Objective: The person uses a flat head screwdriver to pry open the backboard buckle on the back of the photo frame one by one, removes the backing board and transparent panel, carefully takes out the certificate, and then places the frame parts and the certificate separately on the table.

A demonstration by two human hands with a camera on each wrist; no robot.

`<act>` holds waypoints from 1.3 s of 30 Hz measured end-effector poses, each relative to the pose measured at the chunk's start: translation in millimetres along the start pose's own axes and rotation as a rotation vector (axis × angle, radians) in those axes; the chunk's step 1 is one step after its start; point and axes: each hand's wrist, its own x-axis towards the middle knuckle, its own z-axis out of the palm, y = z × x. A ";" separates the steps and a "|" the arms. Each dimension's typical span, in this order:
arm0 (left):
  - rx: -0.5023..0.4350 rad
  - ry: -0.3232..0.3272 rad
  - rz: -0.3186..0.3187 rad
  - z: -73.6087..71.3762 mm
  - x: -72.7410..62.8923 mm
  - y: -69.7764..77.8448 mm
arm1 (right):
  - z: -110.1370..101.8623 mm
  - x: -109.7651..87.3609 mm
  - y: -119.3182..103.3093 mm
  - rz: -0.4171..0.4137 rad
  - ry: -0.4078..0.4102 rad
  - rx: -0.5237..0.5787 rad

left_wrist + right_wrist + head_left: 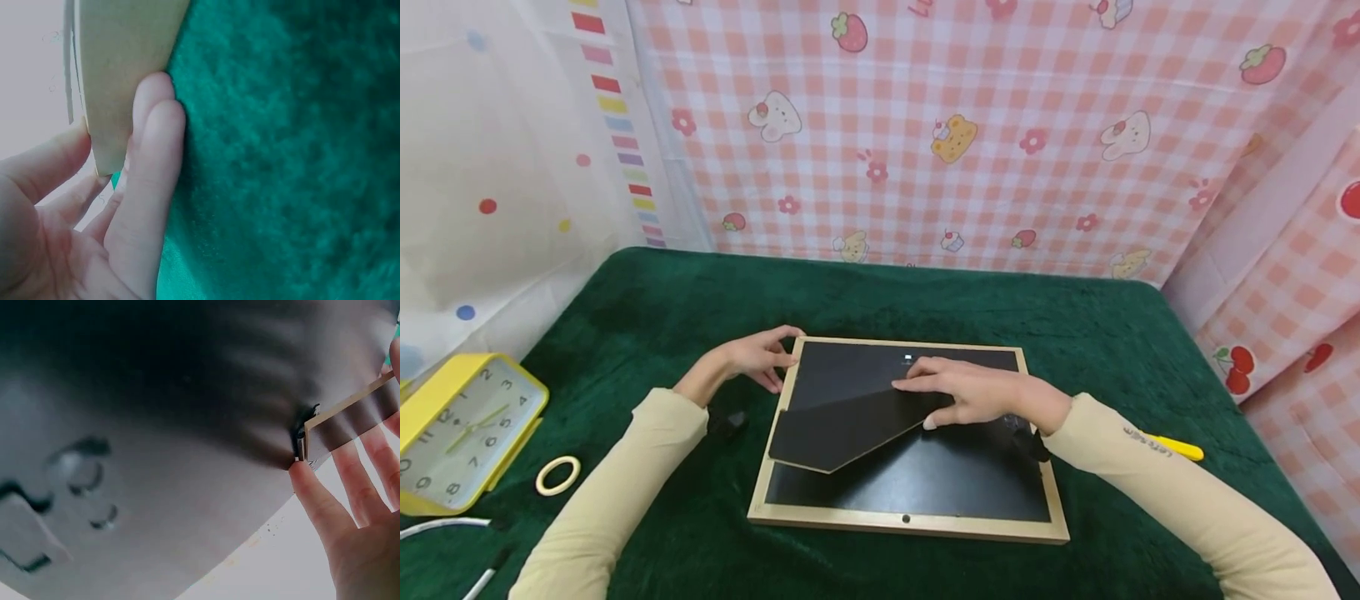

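A picture frame (850, 512) with a pale wooden border lies back side up on the green cloth. Its black backing board (917, 483) carries a black easel stand leg (842, 425), tilted up off the board. My right hand (977, 390) holds the leg's right part, thumb at the near edge and fingers over the far side. In the right wrist view, fingertips meet the end of the leg (356, 412) beside a small metal piece (301, 440). My left hand (758, 354) grips the frame's far left corner, its fingers against the wooden side (119, 81).
A yellow alarm clock (467, 433) stands at the left edge, with a pale ring (541, 482) and white cables (445, 523) near it. On the right, a yellow handle (1180, 447) sticks out from behind my right sleeve. A checked curtain (910, 208) hangs behind the table.
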 end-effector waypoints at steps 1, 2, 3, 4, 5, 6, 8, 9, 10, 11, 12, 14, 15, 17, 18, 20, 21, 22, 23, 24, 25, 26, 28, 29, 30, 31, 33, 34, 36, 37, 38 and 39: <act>0.001 -0.001 0.000 -0.2 0.0 -0.3 | -0.1 0.0 0.1 -0.005 0.004 0.005; 0.000 -0.003 -0.001 -0.3 0.0 -0.9 | 0.3 0.0 0.5 -0.008 0.006 0.007; -0.001 -0.003 -0.004 -0.2 0.1 -1.4 | 0.6 0.0 0.4 -0.008 0.005 0.009; -0.001 0.000 -0.006 0.1 0.2 -1.7 | 1.3 0.1 0.5 -0.010 0.003 0.006; 0.003 0.000 -0.002 0.4 0.3 -2.0 | 2.0 0.1 0.7 -0.010 0.001 -0.002; 0.007 -0.001 0.003 0.7 0.4 -2.1 | 2.8 -0.1 0.9 -0.008 0.000 -0.006; 0.009 -0.001 0.010 1.5 0.6 -2.5 | 4.1 -0.7 1.3 -0.003 0.002 -0.013; 0.008 0.002 0.012 1.8 0.7 -2.7 | 4.6 -0.9 1.3 -0.003 0.005 -0.013; 0.010 0.005 0.016 1.9 0.5 -3.0 | 5.3 -1.1 1.8 -0.002 0.010 -0.011; 0.011 0.004 0.022 1.8 0.2 -3.4 | 5.9 -1.3 2.1 0.000 0.014 -0.006; 0.010 0.006 0.026 1.5 -0.2 -4.2 | 6.5 -1.4 2.5 0.001 0.018 0.002; 0.015 0.012 0.031 0.5 -1.5 -6.1 | 7.7 -1.2 2.9 0.001 0.024 0.016; 0.018 0.009 0.039 -0.2 -2.4 -6.9 | 7.9 -1.3 3.0 0.004 0.026 0.023; 0.025 -0.009 0.060 -1.5 -4.6 -8.6 | 8.0 -1.9 2.5 0.011 0.025 0.032; 0.026 -0.018 0.066 -2.0 -5.6 -9.2 | 8.2 -2.2 2.4 0.014 0.024 0.035; 0.026 -0.040 0.072 -2.4 -7.5 -9.2 | 8.4 -3.2 2.0 0.020 0.023 0.036; 0.024 -0.054 0.075 -2.6 -8.2 -9.0 | 8.6 -3.8 2.0 0.023 0.022 0.036; 0.028 -0.065 0.075 -2.7 -8.7 -8.8 | 9.0 -4.2 2.3 0.022 0.021 0.040; 0.026 -0.070 0.067 -2.6 -9.3 -7.9 | 9.6 -4.5 3.0 0.018 0.021 0.044; 0.027 -0.074 0.060 -2.4 -9.5 -7.1 | 10.0 -5.0 3.8 0.014 0.024 0.055; 0.028 -0.077 0.054 -2.2 -9.7 -6.4 | 10.5 -5.5 4.7 0.009 0.029 0.066; 0.028 -0.078 0.049 -2.0 -9.8 -5.3 | 11.0 -6.1 5.9 0.003 0.035 0.080; 0.023 -0.073 0.036 -1.4 -9.5 -3.2 | 11.4 -8.0 8.1 -0.005 0.052 0.118; 0.018 -0.071 0.030 -1.2 -9.2 -2.2 | 11.6 -9.1 9.3 -0.004 0.063 0.136; 0.017 -0.068 0.027 -1.1 -8.7 -1.3 | 11.8 -10.3 10.5 -0.004 0.074 0.155; 0.016 -0.065 0.024 -1.0 -8.1 -0.6 | 12.2 -11.6 11.6 -0.002 0.082 0.170; 0.013 -0.062 0.019 -0.9 -6.8 0.5 | 12.6 -13.7 12.9 0.001 0.097 0.200; 0.012 -0.061 0.017 -1.0 -6.3 0.3 | 13.2 -14.1 13.4 0.000 0.101 0.212; 0.017 -0.060 0.016 -1.0 -5.6 -0.1 | 13.8 -14.4 13.7 -0.006 0.108 0.225; 0.020 -0.059 0.017 -1.0 -5.3 -0.3 | 13.7 -14.3 13.4 -0.010 0.109 0.226; 0.023 -0.059 0.018 -1.0 -5.1 -0.2 | 13.6 -13.7 13.1 -0.014 0.109 0.223; 0.027 -0.059 0.018 -1.1 -4.9 0.0 | 13.4 -13.0 12.8 -0.018 0.108 0.216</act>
